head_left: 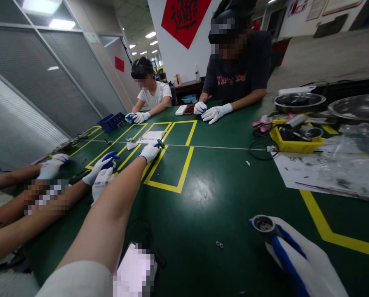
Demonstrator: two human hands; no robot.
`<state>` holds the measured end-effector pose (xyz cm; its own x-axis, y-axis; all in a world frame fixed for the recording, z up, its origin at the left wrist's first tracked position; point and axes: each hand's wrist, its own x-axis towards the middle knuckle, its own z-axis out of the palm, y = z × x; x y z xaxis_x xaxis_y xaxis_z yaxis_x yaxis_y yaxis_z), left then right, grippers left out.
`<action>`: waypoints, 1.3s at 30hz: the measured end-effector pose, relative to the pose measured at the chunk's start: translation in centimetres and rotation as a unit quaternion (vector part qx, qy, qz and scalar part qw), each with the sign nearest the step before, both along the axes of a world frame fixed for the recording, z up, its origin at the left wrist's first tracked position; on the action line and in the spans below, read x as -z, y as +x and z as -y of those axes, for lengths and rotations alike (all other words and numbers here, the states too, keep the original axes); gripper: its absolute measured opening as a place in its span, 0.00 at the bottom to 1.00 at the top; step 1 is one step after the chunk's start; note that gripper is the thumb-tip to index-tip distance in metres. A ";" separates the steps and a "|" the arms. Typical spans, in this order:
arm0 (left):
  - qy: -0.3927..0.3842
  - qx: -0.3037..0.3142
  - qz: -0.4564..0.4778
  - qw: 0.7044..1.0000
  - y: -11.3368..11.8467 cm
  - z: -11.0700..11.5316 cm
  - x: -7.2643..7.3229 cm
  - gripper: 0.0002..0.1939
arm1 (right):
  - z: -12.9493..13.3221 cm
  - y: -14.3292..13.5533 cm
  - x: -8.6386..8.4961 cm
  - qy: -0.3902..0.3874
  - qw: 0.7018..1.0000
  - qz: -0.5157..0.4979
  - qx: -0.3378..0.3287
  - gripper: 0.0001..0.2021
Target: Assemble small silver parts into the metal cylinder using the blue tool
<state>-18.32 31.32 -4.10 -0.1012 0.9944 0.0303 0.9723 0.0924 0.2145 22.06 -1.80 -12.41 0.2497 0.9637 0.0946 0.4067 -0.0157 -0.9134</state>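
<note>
My left hand (149, 152), in a white and blue glove, reaches far out over the yellow-taped boxes. Its fingers are closed on a small green-handled screwdriver (160, 143), whose tip points down to the right. At the lower right, my right hand (302, 251) is wrapped round a dark grey cylindrical part (264, 224) with its round open end facing up. Two small metal rings (219, 244) lie on the green table (203, 214) to the left of my right hand.
Co-workers' gloved hands (102, 177) work close beside my left forearm. Across the table sit two people. A yellow bin (298, 145) of parts, metal bowls (299, 100) and papers stand at the right; a phone (135, 272) lies near the front edge.
</note>
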 end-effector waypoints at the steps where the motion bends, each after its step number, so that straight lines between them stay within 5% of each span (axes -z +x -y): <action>1: -0.003 0.007 0.000 1.000 0.1 0.2 0.0 0.20 | 0.2 -0.5 -0.1 0.001 1.000 0.006 0.014 0.25; 7: -0.021 0.029 -0.010 0.999 0.4 2.2 -0.5 0.23 | 0.4 -2.1 -0.8 -0.050 0.998 -0.019 0.012 0.29; 14: -0.037 0.080 -0.024 0.996 1.3 5.6 -0.8 0.31 | -0.8 -3.3 -3.9 0.000 0.997 -0.067 -0.028 0.23; 22: -0.065 0.075 -0.023 0.995 2.7 10.3 -1.0 0.28 | -2.0 -3.4 -6.0 0.047 0.990 -0.090 -0.097 0.26; 30: -0.103 0.028 -0.009 0.994 7.8 16.3 -0.3 0.32 | -2.5 -3.7 -6.3 0.054 0.992 -0.067 -0.089 0.27; 39: -0.135 0.094 0.049 0.985 15.3 25.1 0.3 0.42 | -2.5 -3.9 -7.1 0.069 0.991 -0.064 -0.095 0.24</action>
